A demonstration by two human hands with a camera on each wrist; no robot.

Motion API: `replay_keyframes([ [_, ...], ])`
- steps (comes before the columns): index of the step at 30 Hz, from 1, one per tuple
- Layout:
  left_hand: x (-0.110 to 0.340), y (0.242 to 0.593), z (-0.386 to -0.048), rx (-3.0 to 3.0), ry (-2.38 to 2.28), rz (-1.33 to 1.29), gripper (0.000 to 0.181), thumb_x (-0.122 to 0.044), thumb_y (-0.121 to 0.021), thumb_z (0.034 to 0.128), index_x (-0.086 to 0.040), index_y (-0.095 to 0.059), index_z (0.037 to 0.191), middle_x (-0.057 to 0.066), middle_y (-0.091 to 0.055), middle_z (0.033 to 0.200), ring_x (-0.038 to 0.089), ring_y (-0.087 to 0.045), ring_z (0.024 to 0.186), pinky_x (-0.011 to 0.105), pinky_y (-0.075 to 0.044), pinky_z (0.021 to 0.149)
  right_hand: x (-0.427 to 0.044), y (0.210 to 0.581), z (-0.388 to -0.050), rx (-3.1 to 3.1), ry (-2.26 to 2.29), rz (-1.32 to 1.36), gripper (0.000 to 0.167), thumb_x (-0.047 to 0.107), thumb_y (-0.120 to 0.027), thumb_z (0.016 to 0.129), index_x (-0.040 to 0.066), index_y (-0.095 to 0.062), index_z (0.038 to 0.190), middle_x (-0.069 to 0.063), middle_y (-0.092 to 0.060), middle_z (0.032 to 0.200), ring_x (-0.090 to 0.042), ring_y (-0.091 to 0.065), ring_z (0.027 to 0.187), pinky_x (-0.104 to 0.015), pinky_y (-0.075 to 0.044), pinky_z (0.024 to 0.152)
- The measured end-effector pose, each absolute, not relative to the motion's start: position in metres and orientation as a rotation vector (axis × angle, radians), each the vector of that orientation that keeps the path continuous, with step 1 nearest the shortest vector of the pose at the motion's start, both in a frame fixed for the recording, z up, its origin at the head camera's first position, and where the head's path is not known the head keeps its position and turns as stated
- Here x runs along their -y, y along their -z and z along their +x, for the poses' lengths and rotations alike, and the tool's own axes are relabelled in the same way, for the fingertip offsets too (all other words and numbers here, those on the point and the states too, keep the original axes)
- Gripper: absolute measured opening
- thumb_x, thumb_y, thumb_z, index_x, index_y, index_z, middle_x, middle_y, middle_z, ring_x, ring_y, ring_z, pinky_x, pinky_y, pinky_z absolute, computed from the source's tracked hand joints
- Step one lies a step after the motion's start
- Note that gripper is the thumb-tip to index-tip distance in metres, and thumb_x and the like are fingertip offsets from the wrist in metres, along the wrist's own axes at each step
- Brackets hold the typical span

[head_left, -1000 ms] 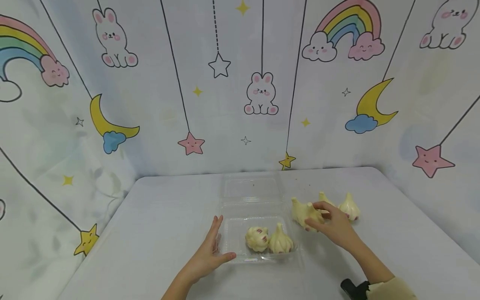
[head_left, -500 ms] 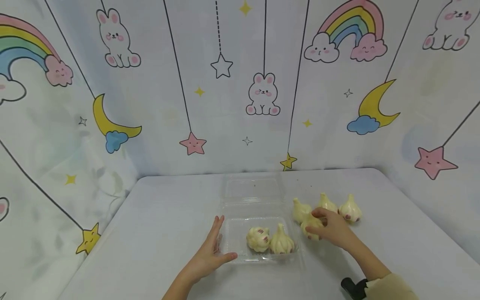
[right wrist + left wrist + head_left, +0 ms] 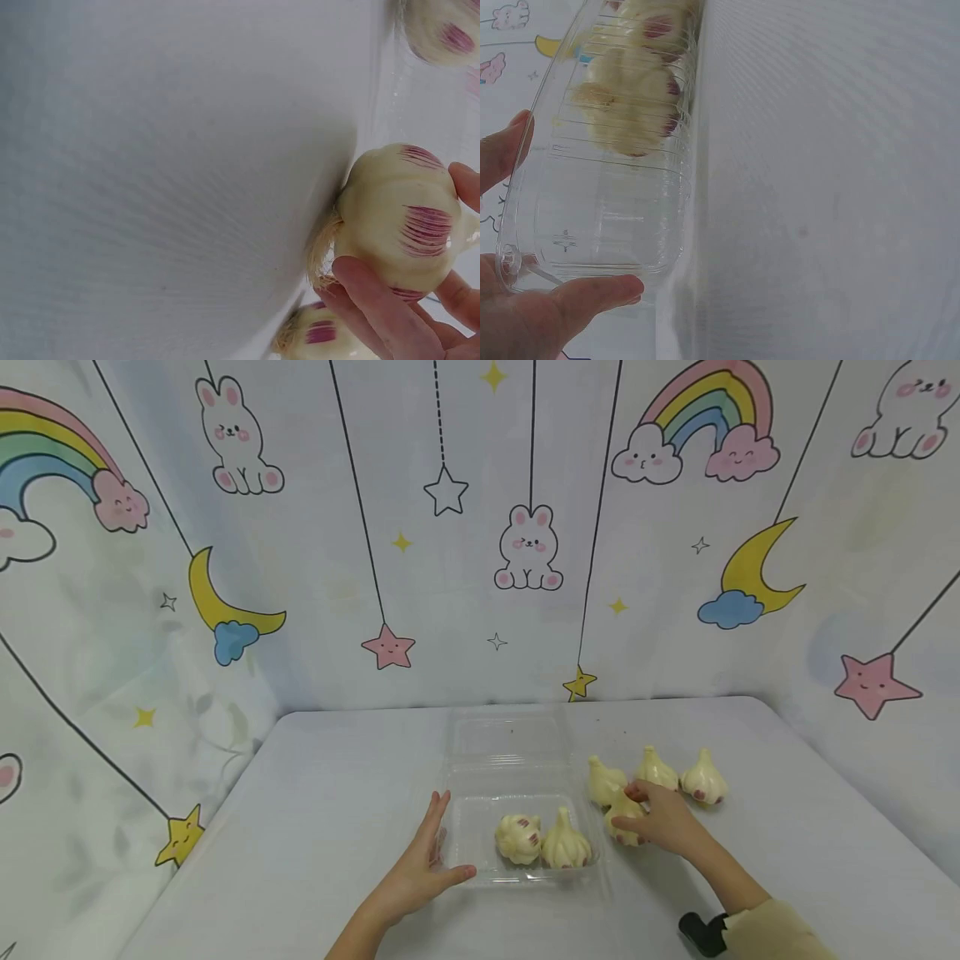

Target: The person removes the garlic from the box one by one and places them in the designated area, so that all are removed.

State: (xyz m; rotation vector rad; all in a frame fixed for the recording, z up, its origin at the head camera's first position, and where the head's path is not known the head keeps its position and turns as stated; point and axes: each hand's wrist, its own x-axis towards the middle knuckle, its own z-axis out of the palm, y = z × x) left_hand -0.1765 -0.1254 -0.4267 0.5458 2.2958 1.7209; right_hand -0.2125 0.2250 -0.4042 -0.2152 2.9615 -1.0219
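Observation:
My right hand (image 3: 663,818) grips a pale garlic bulb (image 3: 621,811) just right of the clear plastic container (image 3: 468,827). In the right wrist view this garlic bulb (image 3: 397,214) shows purple streaks and a tuft of roots, with fingers round it. My left hand (image 3: 414,868) rests at the container's left side, thumb and fingers spread and fairly straight. The left wrist view shows the thumb (image 3: 600,294) along the container's clear wall (image 3: 607,232). Inside the container, toward the right, one garlic bulb (image 3: 517,839) lies on its side beside an upright one (image 3: 566,843).
Behind the held bulb stands another garlic bulb (image 3: 604,783); two more, a middle one (image 3: 656,767) and a right one (image 3: 705,778), stand farther back. The container's open lid (image 3: 506,739) lies flat behind it on the white table (image 3: 337,793). A patterned cloth (image 3: 450,568) hangs around.
My right hand has brought its garlic bulb a little toward me and lower, apart from the bulbs behind. The left hand stays at the container.

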Motion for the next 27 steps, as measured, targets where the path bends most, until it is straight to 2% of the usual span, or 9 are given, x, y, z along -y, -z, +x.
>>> replay_keyframes([
  [2, 0.1252, 0.4272, -0.1766, -2.295, -1.72, 0.545, 0.1, -0.018, -0.072, 0.0788, -0.018, 0.0, 0.148, 0.019, 0.021, 0.148, 0.052, -0.003, 0.13, 0.063, -0.02, 0.099, -0.2249, 0.4049, -0.2125, -2.953, 1.033, -0.206, 0.048, 0.02, -0.074, 0.076, -0.009, -0.054, 0.108, -0.027, -0.058, 0.107, -0.013, -0.055, 0.055, -0.028, -0.046, 0.054],
  [6, 0.1247, 0.4282, -0.1769, -2.294, -1.716, 0.536, 0.1, -0.018, -0.072, 0.0786, -0.018, 0.0, 0.148, 0.019, 0.021, 0.148, 0.051, -0.003, 0.131, 0.063, -0.02, 0.099, -0.2252, 0.4043, -0.2127, -2.99, 0.984, -0.24, 0.047, 0.022, -0.074, 0.076, -0.008, -0.055, 0.106, -0.025, -0.06, 0.104, -0.024, -0.06, 0.073, -0.035, -0.05, 0.061],
  [10, 0.1244, 0.4282, -0.1773, -2.3, -1.715, 0.528, 0.1, -0.019, -0.073, 0.0782, -0.018, -0.001, 0.148, 0.018, 0.021, 0.148, 0.051, -0.004, 0.131, 0.062, -0.02, 0.1, -0.2255, 0.4048, -0.2127, -3.004, 0.967, -0.268, 0.043, 0.023, -0.075, 0.075, -0.005, -0.058, 0.103, -0.023, -0.061, 0.102, -0.036, -0.058, 0.091, -0.042, -0.051, 0.07],
  [19, 0.1242, 0.4278, -0.1769, -2.311, -1.709, 0.525, 0.1, -0.019, -0.073, 0.078, -0.017, -0.001, 0.148, 0.018, 0.02, 0.149, 0.051, -0.004, 0.131, 0.062, -0.021, 0.1, -0.2251, 0.403, -0.211, -2.987, 1.021, -0.282, 0.044, 0.023, -0.076, 0.074, -0.004, -0.058, 0.104, -0.025, -0.059, 0.106, -0.041, -0.058, 0.096, -0.044, -0.052, 0.075],
  [27, 0.1245, 0.4276, -0.1768, -2.317, -1.702, 0.528, 0.1, -0.019, -0.073, 0.0781, -0.016, -0.001, 0.148, 0.019, 0.02, 0.148, 0.051, -0.004, 0.13, 0.062, -0.021, 0.1, -0.225, 0.3972, -0.2055, -2.961, 1.084, -0.255, 0.057, 0.027, -0.077, 0.073, -0.006, -0.054, 0.114, -0.029, -0.055, 0.114, -0.047, -0.056, 0.098, -0.046, -0.052, 0.076],
])
